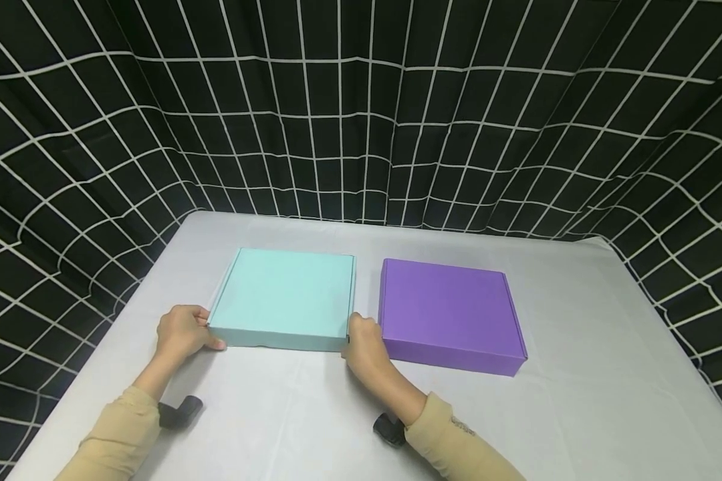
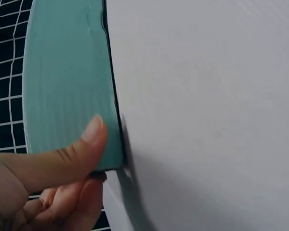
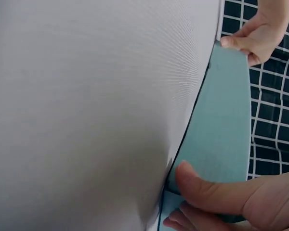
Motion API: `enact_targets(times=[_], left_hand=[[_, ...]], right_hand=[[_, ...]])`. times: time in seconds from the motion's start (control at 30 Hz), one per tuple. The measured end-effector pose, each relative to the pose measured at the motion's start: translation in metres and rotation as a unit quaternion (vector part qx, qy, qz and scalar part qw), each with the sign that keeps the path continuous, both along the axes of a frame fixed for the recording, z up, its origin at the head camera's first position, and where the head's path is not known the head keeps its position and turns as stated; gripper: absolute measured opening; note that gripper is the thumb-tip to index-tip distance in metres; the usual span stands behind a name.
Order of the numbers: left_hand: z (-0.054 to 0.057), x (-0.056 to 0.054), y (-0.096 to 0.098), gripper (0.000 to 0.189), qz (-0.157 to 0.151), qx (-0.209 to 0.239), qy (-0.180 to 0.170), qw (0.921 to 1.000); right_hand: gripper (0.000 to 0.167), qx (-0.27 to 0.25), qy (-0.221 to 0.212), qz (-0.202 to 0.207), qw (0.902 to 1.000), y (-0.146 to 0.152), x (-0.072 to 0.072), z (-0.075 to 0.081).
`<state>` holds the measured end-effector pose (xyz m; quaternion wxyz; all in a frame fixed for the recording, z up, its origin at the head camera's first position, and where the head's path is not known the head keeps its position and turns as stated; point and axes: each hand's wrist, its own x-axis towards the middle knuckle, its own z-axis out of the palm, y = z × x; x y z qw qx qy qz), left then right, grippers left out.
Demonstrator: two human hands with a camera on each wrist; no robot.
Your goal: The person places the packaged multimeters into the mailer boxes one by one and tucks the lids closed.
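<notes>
A flat light-teal cardboard box point(image 1: 285, 290) lies closed on the white-covered table, left of centre in the head view. My left hand point(image 1: 183, 331) grips its near left corner; in the left wrist view the thumb point(image 2: 94, 132) presses on the front face while the other fingers go round the side. At the near right corner, my right hand point(image 1: 367, 344) holds the box, its thumb point(image 3: 188, 175) on the front face. Some right-hand fingertips are hidden. A closed purple box point(image 1: 448, 310) of similar shape lies just right of my right hand.
The table point(image 1: 595, 374) has a white cloth. Black curtain point(image 1: 337, 120) with a white grid surrounds its back and sides. Dark wrist-worn devices point(image 1: 180, 411) stick out beside both forearms, low over the tabletop.
</notes>
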<state>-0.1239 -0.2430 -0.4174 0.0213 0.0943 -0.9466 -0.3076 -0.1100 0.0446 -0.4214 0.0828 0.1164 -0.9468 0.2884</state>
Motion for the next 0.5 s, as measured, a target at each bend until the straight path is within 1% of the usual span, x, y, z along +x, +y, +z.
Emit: enact_targets(times=[0.07, 0.13, 0.17, 0.23, 0.3, 0.33, 0.4, 0.43, 0.5], left_hand=[[-0.001, 0.001, -0.001, 0.057, -0.012, 0.0, 0.0, 0.9999], [-0.002, 0.003, -0.003, 0.057, -0.024, 0.005, -0.008, 0.9997], [-0.001, 0.004, -0.004, 0.057, -0.03, 0.008, -0.016, 0.9994], [-0.001, 0.007, -0.007, 0.059, -0.043, 0.021, -0.038, 0.9981], [0.001, 0.008, -0.009, 0.066, -0.056, 0.033, -0.057, 0.9963], [0.001, 0.009, -0.01, 0.071, -0.063, 0.039, -0.061, 0.9954], [0.002, 0.011, -0.01, 0.082, -0.07, 0.047, -0.063, 0.9944], [0.003, 0.012, -0.009, 0.087, -0.07, 0.051, -0.06, 0.9945], [0.004, 0.015, -0.008, 0.093, -0.064, 0.054, -0.049, 0.9952]], right_hand=[[0.042, -0.008, -0.017, 0.009, 0.9998, 0.002, 0.001, -0.001], [0.049, -0.022, -0.04, 0.022, 0.9987, 0.004, 0.003, -0.001], [0.055, -0.029, -0.055, 0.028, 0.9977, 0.005, 0.004, -0.001], [0.074, -0.054, -0.093, 0.043, 0.9933, 0.007, 0.006, 0.001], [0.091, -0.087, -0.129, 0.057, 0.9861, 0.01, 0.008, 0.003], [0.095, -0.102, -0.146, 0.061, 0.9821, 0.011, 0.009, 0.005], [0.097, -0.132, -0.164, 0.071, 0.9752, 0.016, 0.01, 0.01], [0.094, -0.146, -0.162, 0.073, 0.9732, 0.018, 0.011, 0.013], [0.083, -0.162, -0.136, 0.075, 0.9745, 0.023, 0.012, 0.017]])
